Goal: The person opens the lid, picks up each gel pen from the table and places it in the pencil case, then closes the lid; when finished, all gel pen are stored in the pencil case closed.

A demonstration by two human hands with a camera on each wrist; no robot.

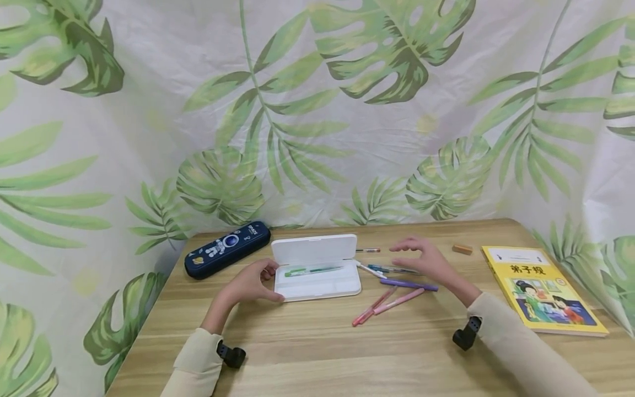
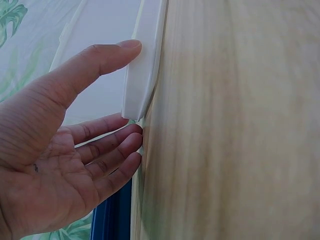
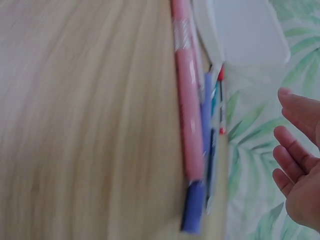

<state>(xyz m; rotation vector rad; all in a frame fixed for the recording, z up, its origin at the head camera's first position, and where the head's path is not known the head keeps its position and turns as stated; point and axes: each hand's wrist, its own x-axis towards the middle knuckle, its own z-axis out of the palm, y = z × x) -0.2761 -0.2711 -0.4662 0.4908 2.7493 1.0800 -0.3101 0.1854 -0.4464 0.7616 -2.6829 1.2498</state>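
An open white pencil case (image 1: pixel 317 289) lies on the table with its lid raised at the back and a green pen (image 1: pixel 312 271) inside. Round its left end my left hand (image 1: pixel 253 282) holds it, thumb at the front corner and fingers toward the back. The left wrist view has the thumb of that hand (image 2: pixel 75 125) on the white edge. My right hand (image 1: pixel 421 259) is raised over the right side with nothing in it, fingers apart. Below it lie a purple pen (image 1: pixel 409 285), teal pen (image 1: pixel 379 269), pink pen (image 1: pixel 399 301) and red pen (image 1: pixel 374 306).
A dark blue astronaut case (image 1: pixel 228 250) sits at the back left. To the right are a brown eraser-like block (image 1: pixel 462 250) and a yellow book (image 1: pixel 545 289). A white pen (image 1: pixel 370 269) leans by the pencil case; another slim pen (image 1: pixel 369 250) lies behind. A leaf-patterned curtain (image 1: pixel 297 138) hangs behind the table.
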